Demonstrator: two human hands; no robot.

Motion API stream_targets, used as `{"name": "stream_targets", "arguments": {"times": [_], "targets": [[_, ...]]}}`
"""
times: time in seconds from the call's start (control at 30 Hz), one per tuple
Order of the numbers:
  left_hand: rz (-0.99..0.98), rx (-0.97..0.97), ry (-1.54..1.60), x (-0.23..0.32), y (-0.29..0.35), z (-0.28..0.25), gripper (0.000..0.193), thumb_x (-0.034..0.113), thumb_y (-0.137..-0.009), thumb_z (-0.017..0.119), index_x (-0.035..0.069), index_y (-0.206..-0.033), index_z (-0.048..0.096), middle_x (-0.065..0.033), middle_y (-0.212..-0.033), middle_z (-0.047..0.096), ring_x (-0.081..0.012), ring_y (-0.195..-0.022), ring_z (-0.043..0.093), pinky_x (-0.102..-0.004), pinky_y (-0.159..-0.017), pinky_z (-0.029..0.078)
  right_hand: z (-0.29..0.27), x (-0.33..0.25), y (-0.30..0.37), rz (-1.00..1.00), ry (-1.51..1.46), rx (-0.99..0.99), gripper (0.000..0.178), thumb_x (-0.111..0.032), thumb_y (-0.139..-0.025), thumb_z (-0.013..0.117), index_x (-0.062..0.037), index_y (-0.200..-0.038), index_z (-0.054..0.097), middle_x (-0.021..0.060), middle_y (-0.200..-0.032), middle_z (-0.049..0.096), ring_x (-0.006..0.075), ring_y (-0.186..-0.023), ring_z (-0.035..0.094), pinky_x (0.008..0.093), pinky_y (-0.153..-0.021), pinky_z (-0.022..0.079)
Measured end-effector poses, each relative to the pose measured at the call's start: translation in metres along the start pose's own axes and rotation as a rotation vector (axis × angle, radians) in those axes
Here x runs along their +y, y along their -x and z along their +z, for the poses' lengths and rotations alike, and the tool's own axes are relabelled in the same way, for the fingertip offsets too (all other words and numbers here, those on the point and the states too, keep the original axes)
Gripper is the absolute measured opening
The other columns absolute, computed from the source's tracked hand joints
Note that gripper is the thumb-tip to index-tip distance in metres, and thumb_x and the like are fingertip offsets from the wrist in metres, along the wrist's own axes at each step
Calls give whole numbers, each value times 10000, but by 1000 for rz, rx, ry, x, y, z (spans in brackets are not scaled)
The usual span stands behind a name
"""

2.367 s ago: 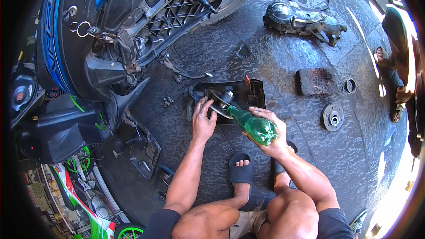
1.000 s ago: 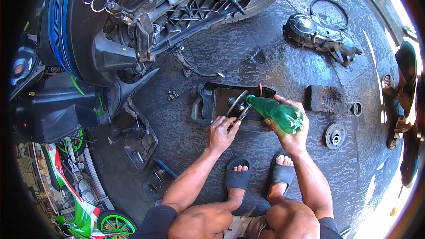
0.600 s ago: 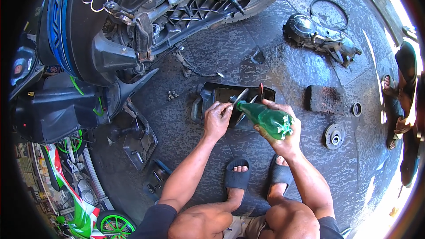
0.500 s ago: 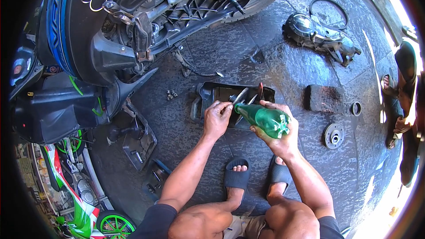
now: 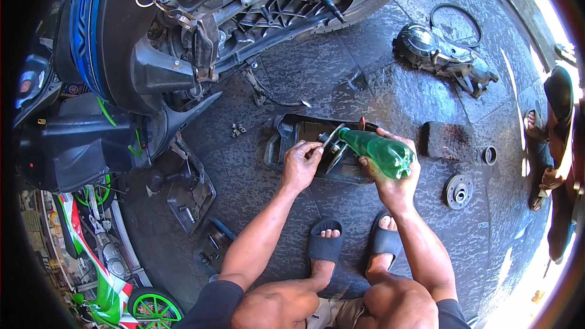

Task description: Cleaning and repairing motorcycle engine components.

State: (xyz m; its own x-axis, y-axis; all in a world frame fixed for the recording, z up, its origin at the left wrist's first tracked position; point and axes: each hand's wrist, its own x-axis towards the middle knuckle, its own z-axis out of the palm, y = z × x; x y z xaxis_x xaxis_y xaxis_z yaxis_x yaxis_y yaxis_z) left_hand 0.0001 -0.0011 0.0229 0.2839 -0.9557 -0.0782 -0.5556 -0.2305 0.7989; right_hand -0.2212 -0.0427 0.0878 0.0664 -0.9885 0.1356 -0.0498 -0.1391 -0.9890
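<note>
My right hand [image 5: 397,190] is wrapped round a green plastic bottle [image 5: 373,148], tilted with its neck toward the left and its base toward me. At the bottle's mouth is a metal pulley with round discs [image 5: 333,141]. My left hand [image 5: 301,166] pinches the near left end of this pulley between thumb and fingers. Both sit over a dark shallow plastic tray [image 5: 275,151] on the floor. Something with a red tip [image 5: 362,123] sticks up at the tray's far right. Whether liquid leaves the bottle cannot be made out.
A partly dismantled scooter [image 5: 262,24] stands at the far left. To the right lie an engine cover [image 5: 442,55], a belt [image 5: 474,24], a dark block [image 5: 448,140], a metal ring [image 5: 488,156] and a round flanged part [image 5: 459,191]. Another person's foot [image 5: 532,123] shows at the right edge.
The bottle in my right hand has moved to the right and slightly away, its mouth shifting from beside my left fingers to the pulley's right side. My left hand has stayed nearly in place.
</note>
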Motion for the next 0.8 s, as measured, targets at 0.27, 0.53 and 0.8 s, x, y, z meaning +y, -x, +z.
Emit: {"name": "stream_targets", "arguments": {"times": [0.27,0.53,0.8], "targets": [[-3,5,23,-2,3,-3,133,84,-895,675,-11,-977,719,-86,-883,694,-143,-782,653,-273,-718,507,3,9,-17,66,-3,-8,526,-62,-726,864,25,-1167,591,143,-1173,669,182,-1049,652,306,-914,515],[-63,-30,85,-9,3,-1,154,95,-916,636,-14,-992,714,-66,-899,698,-115,-806,642,-269,-734,508,-1,-6,-11,2,0,-49,524,-62,-722,866,23,-1167,602,146,-1190,667,173,-1070,641,300,-922,510],[-123,-67,228,-23,0,-1,231,5,-918,507,-25,-1022,712,-54,-931,704,-90,-826,622,-244,-775,501,4,-5,9,50,-63,-139,539,-89,-702,887,11,-1130,574,165,-1213,653,215,-1098,624,347,-931,507]]}}
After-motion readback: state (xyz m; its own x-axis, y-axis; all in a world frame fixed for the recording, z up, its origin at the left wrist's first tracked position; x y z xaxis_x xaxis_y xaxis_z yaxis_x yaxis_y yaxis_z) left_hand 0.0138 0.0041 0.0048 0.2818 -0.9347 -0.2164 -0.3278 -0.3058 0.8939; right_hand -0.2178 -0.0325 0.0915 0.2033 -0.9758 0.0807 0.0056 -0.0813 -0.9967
